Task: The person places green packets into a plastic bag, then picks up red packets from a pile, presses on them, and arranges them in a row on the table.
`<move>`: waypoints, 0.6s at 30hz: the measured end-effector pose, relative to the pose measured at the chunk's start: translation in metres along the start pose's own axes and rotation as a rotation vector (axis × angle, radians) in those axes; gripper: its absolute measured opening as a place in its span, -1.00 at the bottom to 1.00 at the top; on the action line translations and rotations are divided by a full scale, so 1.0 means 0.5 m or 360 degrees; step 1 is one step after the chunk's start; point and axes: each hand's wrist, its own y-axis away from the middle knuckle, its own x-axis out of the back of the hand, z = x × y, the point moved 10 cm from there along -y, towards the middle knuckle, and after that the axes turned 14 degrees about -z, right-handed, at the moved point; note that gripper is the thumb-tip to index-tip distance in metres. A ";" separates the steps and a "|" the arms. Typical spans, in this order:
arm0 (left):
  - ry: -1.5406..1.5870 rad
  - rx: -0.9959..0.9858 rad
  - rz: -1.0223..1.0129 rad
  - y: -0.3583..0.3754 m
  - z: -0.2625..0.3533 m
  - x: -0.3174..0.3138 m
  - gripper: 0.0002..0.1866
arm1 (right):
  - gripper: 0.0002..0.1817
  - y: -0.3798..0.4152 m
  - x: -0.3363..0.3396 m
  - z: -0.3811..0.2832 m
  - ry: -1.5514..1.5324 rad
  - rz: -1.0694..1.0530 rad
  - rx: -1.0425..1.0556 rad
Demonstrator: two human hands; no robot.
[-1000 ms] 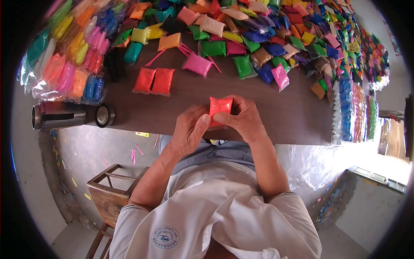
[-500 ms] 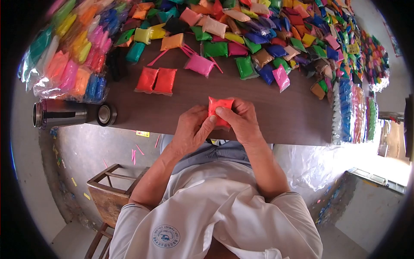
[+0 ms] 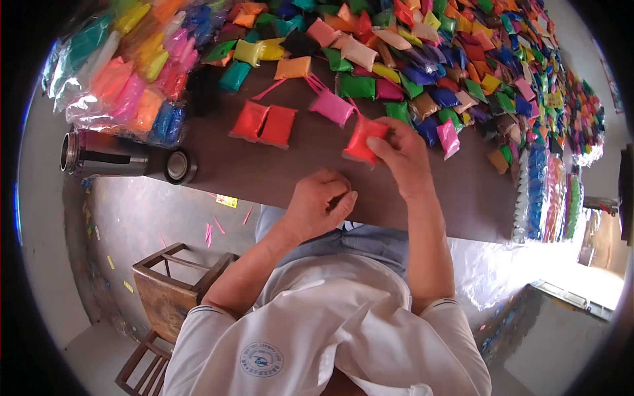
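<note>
My right hand [image 3: 404, 153] grips a red packet [image 3: 363, 140] between thumb and fingers, above the dark brown table [image 3: 264, 178]. My left hand [image 3: 322, 203] is curled at the table's front edge, thumb near the fingertips; nothing shows in it. Two red packets [image 3: 249, 121] [image 3: 278, 126] lie side by side to the left of the held one. A pink packet [image 3: 332, 107] rests just behind it, with thin pink strips by it.
A heap of coloured packets [image 3: 422, 72] spans the back and right. Clear bags of packets [image 3: 132, 86] lie at the left, near a metal flask [image 3: 105, 155] and a round black-rimmed lid [image 3: 178, 166]. Bagged rows [image 3: 538, 191] stand at the right edge. A wooden chair [image 3: 172, 297] is below left.
My right hand has moved up and right with the red packet. My left hand has let go of it and stays lower, curled. The whole view has shifted slightly.
</note>
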 end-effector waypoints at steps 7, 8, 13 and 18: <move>-0.0157 -0.0032 -0.0001 0.003 -0.005 -0.010 -0.92 | -0.54 -0.080 -0.134 -0.007 0.0567 -0.0234 -0.0047; -0.0163 -0.0038 -0.0004 0.002 -0.002 -0.010 -0.93 | -0.54 -0.090 -0.137 -0.004 0.0642 -0.0207 -0.0010; -0.0198 -0.0122 0.0062 -0.001 0.009 -0.006 -0.95 | -0.54 -0.092 -0.143 -0.029 0.0945 -0.0003 0.0193; -0.0205 -0.0238 0.0128 -0.005 0.027 0.001 -0.90 | -0.55 -0.072 -0.154 -0.054 0.1297 0.0025 0.0190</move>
